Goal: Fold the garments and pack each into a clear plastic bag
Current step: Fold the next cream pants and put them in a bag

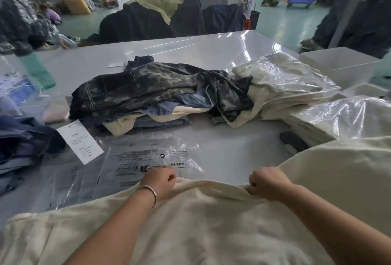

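The scene is seen through a single wide-angle camera worn on the head, so no second view is shared. The view is directed forward and downward over the table (211, 53), whose near edge is hidden under the cream garment (190, 222) at 6 o'clock. The forearms are seen entering from the bottom, with the left hand (161, 182) and the right hand (267, 182) caught very near the lens, just below centre. The pile of dark garments (148, 93) is placed at mid-distance towards 12 o'clock. Beyond the far table edge the workshop floor is taken in, blurred and bent by the lens at the margins.
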Demonstrator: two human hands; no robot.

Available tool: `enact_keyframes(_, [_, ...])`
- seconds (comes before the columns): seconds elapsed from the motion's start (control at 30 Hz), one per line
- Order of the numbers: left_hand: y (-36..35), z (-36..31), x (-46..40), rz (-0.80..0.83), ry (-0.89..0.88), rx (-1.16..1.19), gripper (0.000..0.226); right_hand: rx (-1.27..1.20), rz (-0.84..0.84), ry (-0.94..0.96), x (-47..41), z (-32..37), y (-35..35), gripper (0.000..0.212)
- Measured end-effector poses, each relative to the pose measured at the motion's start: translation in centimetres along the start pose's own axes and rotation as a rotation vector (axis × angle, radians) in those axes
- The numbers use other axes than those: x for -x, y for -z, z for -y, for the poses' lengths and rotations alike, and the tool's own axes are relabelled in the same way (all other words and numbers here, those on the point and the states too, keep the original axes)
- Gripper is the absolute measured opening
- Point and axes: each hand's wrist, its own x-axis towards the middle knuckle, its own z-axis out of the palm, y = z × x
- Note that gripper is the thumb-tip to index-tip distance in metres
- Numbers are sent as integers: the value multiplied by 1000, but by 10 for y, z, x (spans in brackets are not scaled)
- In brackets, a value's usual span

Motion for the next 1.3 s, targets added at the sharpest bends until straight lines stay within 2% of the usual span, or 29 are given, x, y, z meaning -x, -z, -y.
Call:
enact_keyframes(0.07, [1,1,-1,150,-36,-38,6,13,-43,107,6,-4,-5,26])
enact_keyframes(0.23, [7,15,4,289,-139,-84,18,-161,20,158,12,-29,-12,29])
enact_keyframes(0.4, [8,23,5,194,-163,-295,17,-138,101,161,13,-44,-3,6])
enact_keyframes(0.5, [12,25,3,201,-145,-263,30,-146,145,114,14,-46,-2,14])
enact_keyframes(0.63, [21,27,1,215,-151,-152,27,-149,151,110,14,-46,-5,12])
enact_keyframes(0.8, [18,23,-1,226,-64,-197,43,-345,122,25,13,-67,9,44])
enact_keyframes(0.9, [18,27,-8,233,-24,-75,42,-226,132,5,17,-94,15,46])
enact_keyframes(1.0, [20,34,-18,196,86,9,38,-159,57,-150,20,-118,19,44])
enact_keyframes(1.07, [18,30,-23,189,142,-115,40,-126,20,-227,17,-117,18,39])
enact_keyframes(1.17, [12,18,-31,208,229,-319,34,30,4,-283,6,-102,8,20])
enact_keyframes(1.23, [5,12,-32,125,263,-394,29,101,-47,-314,6,-93,-2,28])
enact_keyframes(1.3, [-6,8,-27,-71,211,-440,23,115,-214,-303,16,-90,-13,39])
